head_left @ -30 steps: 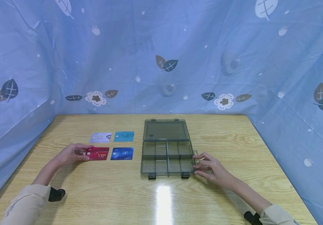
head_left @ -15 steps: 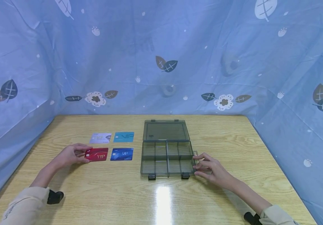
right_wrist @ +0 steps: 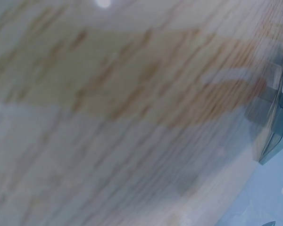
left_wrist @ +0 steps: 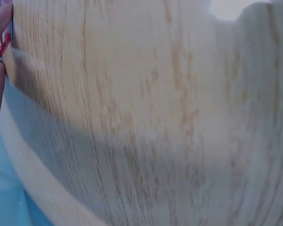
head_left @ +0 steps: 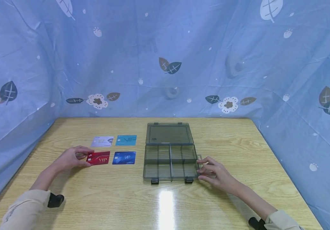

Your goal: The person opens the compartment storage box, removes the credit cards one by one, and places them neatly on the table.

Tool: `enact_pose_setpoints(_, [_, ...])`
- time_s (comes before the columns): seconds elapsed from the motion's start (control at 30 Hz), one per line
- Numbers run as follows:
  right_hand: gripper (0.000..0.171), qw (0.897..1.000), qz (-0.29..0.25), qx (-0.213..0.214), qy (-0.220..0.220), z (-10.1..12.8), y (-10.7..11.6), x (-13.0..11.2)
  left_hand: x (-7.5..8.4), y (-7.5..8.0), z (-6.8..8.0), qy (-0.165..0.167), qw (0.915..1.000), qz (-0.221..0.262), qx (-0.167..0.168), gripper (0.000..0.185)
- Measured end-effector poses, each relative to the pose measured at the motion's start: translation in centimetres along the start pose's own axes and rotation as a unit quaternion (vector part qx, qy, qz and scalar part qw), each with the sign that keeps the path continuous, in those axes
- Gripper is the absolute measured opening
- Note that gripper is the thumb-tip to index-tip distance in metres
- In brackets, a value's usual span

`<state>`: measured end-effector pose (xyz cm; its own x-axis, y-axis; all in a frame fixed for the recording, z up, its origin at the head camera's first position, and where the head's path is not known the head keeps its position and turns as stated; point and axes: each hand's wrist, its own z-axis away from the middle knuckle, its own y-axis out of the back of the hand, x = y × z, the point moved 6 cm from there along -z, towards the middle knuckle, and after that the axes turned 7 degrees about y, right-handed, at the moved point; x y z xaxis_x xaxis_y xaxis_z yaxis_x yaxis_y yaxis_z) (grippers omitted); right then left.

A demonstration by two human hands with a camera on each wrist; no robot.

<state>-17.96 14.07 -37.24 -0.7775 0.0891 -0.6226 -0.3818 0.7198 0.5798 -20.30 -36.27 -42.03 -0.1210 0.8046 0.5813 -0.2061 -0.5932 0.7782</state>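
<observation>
Wooden table (head_left: 119, 198), blue leaf-print cloth (head_left: 165, 48) hung on three sides. Four cards laid out in a two-by-two block left of centre: white card (head_left: 102, 141) and teal card (head_left: 126, 140) in the far row, red card (head_left: 98, 158) and dark blue card (head_left: 124, 157) in the near row, each just apart from its neighbours. One smoky plastic organiser box (head_left: 170, 166) to their right, lid (head_left: 169, 134) folded flat toward the far edge; tray split into eight compartments, two rows of four, two latches on the near rim. Left hand (head_left: 71, 157) pinches the red card's left end between thumb and fingers; card low over the table, whether it touches cannot be told. Right hand (head_left: 215, 172) rests against the box's right wall, fingers loosely bent, grasping nothing. Wrist views mostly blurred wood grain.
</observation>
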Motion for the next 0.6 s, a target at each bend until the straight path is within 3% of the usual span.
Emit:
enact_pose_setpoints(0.17, [0.016,1.0,-0.001,0.001,-0.005,0.04,0.02,0.06,-0.01,0.23,0.1,-0.017,0.9998,0.002,0.004,0.06])
enact_pose_setpoints(0.6, [0.014,1.0,-0.003,-0.001,-0.017,0.24,0.01,0.27,-0.71,0.5,0.24,-0.004,0.9994,0.033,-0.002,0.057])
